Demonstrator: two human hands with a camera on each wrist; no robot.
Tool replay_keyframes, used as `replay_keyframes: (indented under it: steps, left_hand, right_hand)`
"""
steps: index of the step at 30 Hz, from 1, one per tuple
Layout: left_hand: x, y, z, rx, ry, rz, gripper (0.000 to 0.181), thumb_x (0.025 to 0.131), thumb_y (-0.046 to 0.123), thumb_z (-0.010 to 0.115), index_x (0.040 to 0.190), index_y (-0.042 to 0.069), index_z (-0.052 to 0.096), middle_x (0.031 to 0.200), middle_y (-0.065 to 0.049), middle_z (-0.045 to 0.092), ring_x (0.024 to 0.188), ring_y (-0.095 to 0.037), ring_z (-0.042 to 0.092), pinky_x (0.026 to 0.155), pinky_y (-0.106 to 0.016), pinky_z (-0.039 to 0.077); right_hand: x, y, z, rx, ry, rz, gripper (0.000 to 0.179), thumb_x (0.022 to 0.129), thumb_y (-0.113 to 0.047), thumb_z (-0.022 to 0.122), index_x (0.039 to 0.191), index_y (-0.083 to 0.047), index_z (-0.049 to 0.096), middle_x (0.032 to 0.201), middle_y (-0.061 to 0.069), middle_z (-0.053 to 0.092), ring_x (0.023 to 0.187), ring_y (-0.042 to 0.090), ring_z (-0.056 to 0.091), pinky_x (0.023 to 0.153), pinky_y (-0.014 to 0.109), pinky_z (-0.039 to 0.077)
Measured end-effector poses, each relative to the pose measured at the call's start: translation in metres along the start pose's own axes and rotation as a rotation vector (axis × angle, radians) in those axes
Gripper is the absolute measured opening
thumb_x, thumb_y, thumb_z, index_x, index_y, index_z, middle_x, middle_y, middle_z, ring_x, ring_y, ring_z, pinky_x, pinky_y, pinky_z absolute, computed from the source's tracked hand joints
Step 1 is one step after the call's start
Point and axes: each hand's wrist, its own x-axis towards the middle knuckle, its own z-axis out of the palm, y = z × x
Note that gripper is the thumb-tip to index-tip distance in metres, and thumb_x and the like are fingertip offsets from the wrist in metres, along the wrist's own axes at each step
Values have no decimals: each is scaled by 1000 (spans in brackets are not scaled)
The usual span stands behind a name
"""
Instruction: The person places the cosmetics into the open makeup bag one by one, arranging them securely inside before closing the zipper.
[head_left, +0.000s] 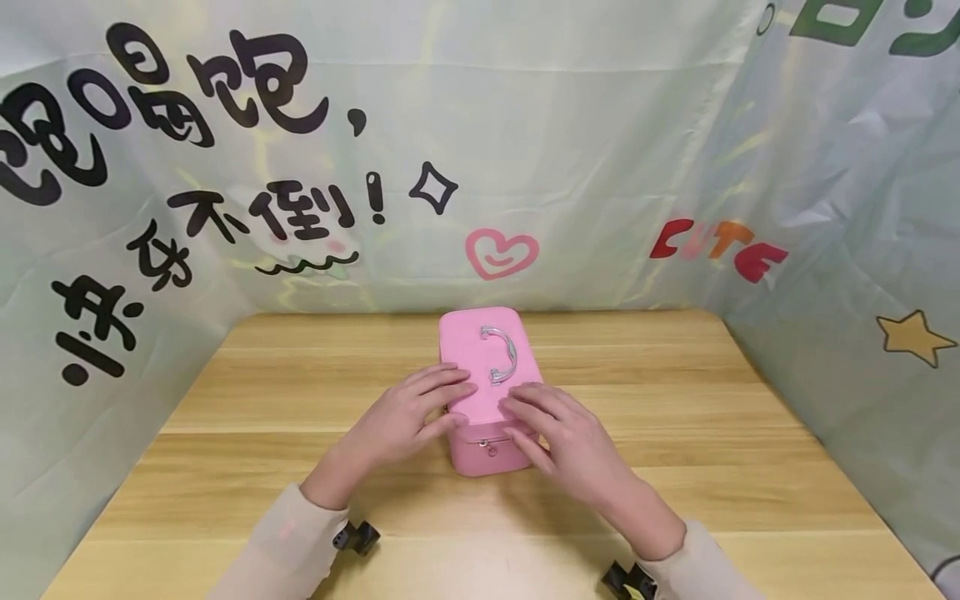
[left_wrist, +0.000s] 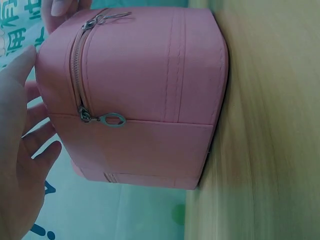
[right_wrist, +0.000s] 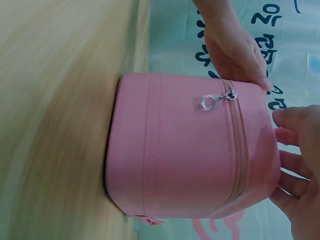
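Note:
A pink zippered case [head_left: 491, 350] stands on the wooden table with its lid down and a silver handle [head_left: 512, 354] on top. My left hand [head_left: 416, 412] rests on the lid's left edge, fingers extended over it. On the right edge lies my right hand [head_left: 566, 429], its fingers likewise spread on the lid. Two zipper pulls show in the left wrist view; one silver pull [left_wrist: 112, 119] hangs at the side seam. In the right wrist view a ring-shaped pull [right_wrist: 209, 102] dangles near the zipper's end, close to the left hand.
The wooden table [head_left: 300, 375] reaches back to a pale printed cloth [head_left: 600, 133] that encloses it at the rear and both sides. Black wrist cameras [head_left: 356, 537] sit at the cuffs of the light sleeves.

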Motion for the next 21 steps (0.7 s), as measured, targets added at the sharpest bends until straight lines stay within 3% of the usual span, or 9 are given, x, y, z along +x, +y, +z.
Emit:
replay_keyframes:
  steps: [12, 21]
  left_hand:
    - [9, -21, -1, -56, -62, -110, 53, 102, 53, 40, 137, 18, 59, 144, 0, 51, 138, -23, 38, 114, -43, 31]
    - [17, -34, -3, -19, -104, -92, 54, 101, 54, 42, 136, 17, 60, 144, -1, 52, 137, -26, 41, 115, -43, 31]
  right_hand:
    - [0, 2, 11, -5, 79, 0, 24, 85, -19, 75, 107, -10, 76, 109, 4, 71, 107, 23, 65, 97, 38, 50]
    - [3, 4, 8, -17, 90, -67, 24, 82, -15, 78, 106, -10, 77, 108, 4, 71, 102, 23, 67, 88, 39, 56]
